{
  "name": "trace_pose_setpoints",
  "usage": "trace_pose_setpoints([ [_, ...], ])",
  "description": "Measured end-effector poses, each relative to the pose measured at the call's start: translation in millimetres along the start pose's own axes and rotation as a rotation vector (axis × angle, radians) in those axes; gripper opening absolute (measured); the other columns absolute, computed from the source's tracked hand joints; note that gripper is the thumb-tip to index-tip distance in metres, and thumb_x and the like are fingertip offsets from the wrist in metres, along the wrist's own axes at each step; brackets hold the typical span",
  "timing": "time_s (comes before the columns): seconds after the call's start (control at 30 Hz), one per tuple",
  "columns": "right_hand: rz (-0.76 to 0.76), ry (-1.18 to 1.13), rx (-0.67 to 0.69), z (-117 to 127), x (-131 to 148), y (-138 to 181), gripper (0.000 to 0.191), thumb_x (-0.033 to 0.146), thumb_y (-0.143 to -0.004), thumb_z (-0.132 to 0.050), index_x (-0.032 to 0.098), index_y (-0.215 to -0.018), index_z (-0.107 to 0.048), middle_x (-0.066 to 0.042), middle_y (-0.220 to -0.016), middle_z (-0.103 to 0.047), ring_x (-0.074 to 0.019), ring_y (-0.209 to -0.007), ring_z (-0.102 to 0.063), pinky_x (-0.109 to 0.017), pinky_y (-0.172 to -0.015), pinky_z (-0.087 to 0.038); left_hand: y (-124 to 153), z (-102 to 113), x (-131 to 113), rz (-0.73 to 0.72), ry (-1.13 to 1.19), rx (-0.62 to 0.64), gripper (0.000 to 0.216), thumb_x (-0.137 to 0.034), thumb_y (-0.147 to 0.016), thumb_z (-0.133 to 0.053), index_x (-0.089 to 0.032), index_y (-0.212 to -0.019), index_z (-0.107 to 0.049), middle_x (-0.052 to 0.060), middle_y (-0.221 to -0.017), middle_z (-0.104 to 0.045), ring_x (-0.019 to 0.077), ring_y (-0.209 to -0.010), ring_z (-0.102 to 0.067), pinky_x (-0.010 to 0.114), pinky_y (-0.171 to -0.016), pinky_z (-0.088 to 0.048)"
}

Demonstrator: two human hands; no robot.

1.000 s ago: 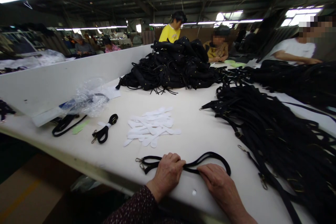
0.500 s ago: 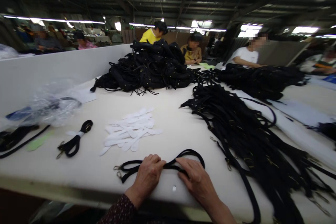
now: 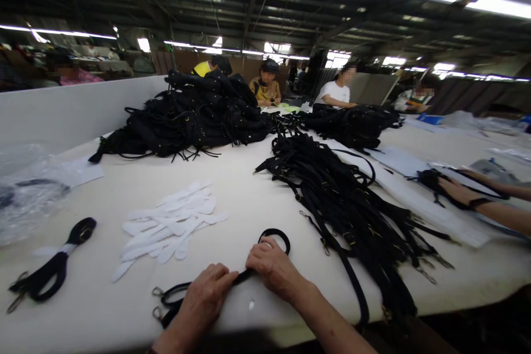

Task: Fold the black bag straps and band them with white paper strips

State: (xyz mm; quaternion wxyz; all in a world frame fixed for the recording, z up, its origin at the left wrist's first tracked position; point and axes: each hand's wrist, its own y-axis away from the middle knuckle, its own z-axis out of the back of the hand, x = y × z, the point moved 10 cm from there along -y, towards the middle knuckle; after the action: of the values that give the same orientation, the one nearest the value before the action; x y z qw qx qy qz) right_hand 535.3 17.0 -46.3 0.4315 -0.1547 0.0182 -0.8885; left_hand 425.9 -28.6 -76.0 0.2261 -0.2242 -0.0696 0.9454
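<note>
White table (image 3: 238, 193) is supporting a folded black strap (image 3: 244, 276). Left hand (image 3: 207, 294) is gripping it near the clips (image 3: 159, 293), right hand (image 3: 274, 265) is gripping beside its loop (image 3: 287, 240), likely holding folds together.

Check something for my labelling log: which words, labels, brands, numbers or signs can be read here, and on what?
None can be read.
Held black strap: no lettering visible.
White strips: no readable print.
White band around the tied strap: no lettering can be made out.
Clear plastic: too blurred to tell.
White shirt: too small to tell.
</note>
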Motion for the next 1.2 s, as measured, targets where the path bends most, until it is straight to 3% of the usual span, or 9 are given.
trace_pose_setpoints([
  [0.07,-0.104,-0.035,-0.150,18.5,-3.8,17.6,0.023,0.016,-0.090,-0.055,0.026,-0.109,-0.065,-0.004,-0.119,-0.070,-0.0208,-0.116,-0.060,-0.043,-0.108,-0.037,1.2,-2.7,2.0,0.017,0.010,-0.023,0.031,-0.015,-0.096,-0.044,-0.027,-0.119,-0.060,0.004,-0.097,-0.068,0.0200,-0.089,-0.063,0.034,-0.080,-0.056],
  [0.13,-0.296,-0.085,-0.253,31.6,-15.5,47.0,0.019,0.024,-0.093,-0.054,0.025,-0.110,-0.063,-0.005,-0.116,-0.071,-0.0197,-0.109,-0.064,-0.034,-0.094,-0.046,2.2,-5.1,2.3,0.018,0.011,-0.052,0.031,-0.015,-0.096,-0.044,-0.026,-0.121,-0.060,0.004,-0.097,-0.068,0.0200,-0.090,-0.063,0.035,-0.080,-0.057],
  [0.23,-0.596,-0.109,-0.212,28.8,-34.5,94.1,0.021,0.034,-0.098,-0.047,0.026,-0.091,-0.065,0.000,-0.087,-0.073,-0.0170,-0.081,-0.069,-0.028,-0.070,-0.049,3.8,-6.5,0.3,-0.003,-0.008,-0.089,0.032,-0.014,-0.095,-0.045,-0.025,-0.122,-0.059,0.005,-0.098,-0.068,0.0204,-0.090,-0.064,0.035,-0.080,-0.057],
  [0.37,-0.735,-0.109,-0.154,19.6,-45.6,107.7,0.023,0.040,-0.096,-0.049,0.026,-0.092,-0.067,-0.001,-0.088,-0.074,-0.0195,-0.082,-0.071,-0.029,-0.071,-0.050,3.4,-8.1,-8.9,-0.052,-0.050,-0.112,0.036,-0.010,-0.093,-0.045,-0.023,-0.124,-0.057,0.006,-0.098,-0.068,0.0208,-0.088,-0.063,0.035,-0.079,-0.057],
  [0.53,-0.706,-0.161,-0.190,11.5,-46.6,50.1,0.034,0.041,-0.092,-0.056,0.023,-0.120,-0.063,-0.005,-0.097,-0.074,-0.0204,-0.085,-0.071,-0.032,-0.080,-0.055,-1.3,-18.1,-32.7,-0.152,-0.064,-0.085,0.041,-0.005,-0.089,-0.045,-0.021,-0.125,-0.056,0.006,-0.094,-0.068,0.0213,-0.081,-0.062,0.035,-0.072,-0.056],
  [0.7,-0.466,-0.176,-0.072,-18.5,-12.8,-3.3,0.045,0.019,-0.087,-0.059,0.019,-0.132,-0.057,-0.009,-0.116,-0.071,-0.0238,-0.106,-0.067,-0.036,-0.094,-0.055,-7.8,-17.5,-37.8,-0.102,0.041,-0.073,0.032,-0.007,-0.088,-0.047,-0.022,-0.113,-0.061,0.006,-0.102,-0.069,0.0227,-0.089,-0.061,0.036,-0.075,-0.055],
  [0.87,-0.312,-0.126,-0.084,-34.8,-0.2,-5.5,0.045,0.006,-0.088,-0.050,0.022,-0.129,-0.060,-0.007,-0.119,-0.069,-0.0227,-0.109,-0.065,-0.037,-0.095,-0.057,1.2,-7.4,-32.1,-0.103,0.007,0.004,0.033,-0.010,-0.091,-0.045,-0.023,-0.119,-0.057,0.004,-0.101,-0.069,0.0221,-0.088,-0.061,0.038,-0.077,-0.054],
  [1.03,-0.276,-0.060,-0.106,-34.4,-0.8,-4.2,0.040,0.009,-0.091,-0.049,0.025,-0.127,-0.059,-0.005,-0.101,-0.071,-0.0221,-0.096,-0.066,-0.036,-0.083,-0.059,37.9,20.4,-3.6,-0.083,-0.098,-0.110,0.038,-0.008,-0.090,-0.045,-0.022,-0.125,-0.055,0.007,-0.105,-0.070,0.0227,-0.091,-0.062,0.039,-0.078,-0.052],
  [1.2,-0.328,-0.066,-0.034,-32.4,1.7,-8.3,0.038,0.011,-0.092,-0.048,0.024,-0.125,-0.060,-0.006,-0.101,-0.071,-0.0233,-0.097,-0.066,-0.036,-0.083,-0.057,52.9,43.5,15.2,-0.043,-0.162,-0.231,0.024,-0.011,-0.090,-0.051,-0.024,-0.106,-0.062,0.008,-0.130,-0.063,0.0242,-0.122,-0.054,0.046,-0.104,-0.042],
])
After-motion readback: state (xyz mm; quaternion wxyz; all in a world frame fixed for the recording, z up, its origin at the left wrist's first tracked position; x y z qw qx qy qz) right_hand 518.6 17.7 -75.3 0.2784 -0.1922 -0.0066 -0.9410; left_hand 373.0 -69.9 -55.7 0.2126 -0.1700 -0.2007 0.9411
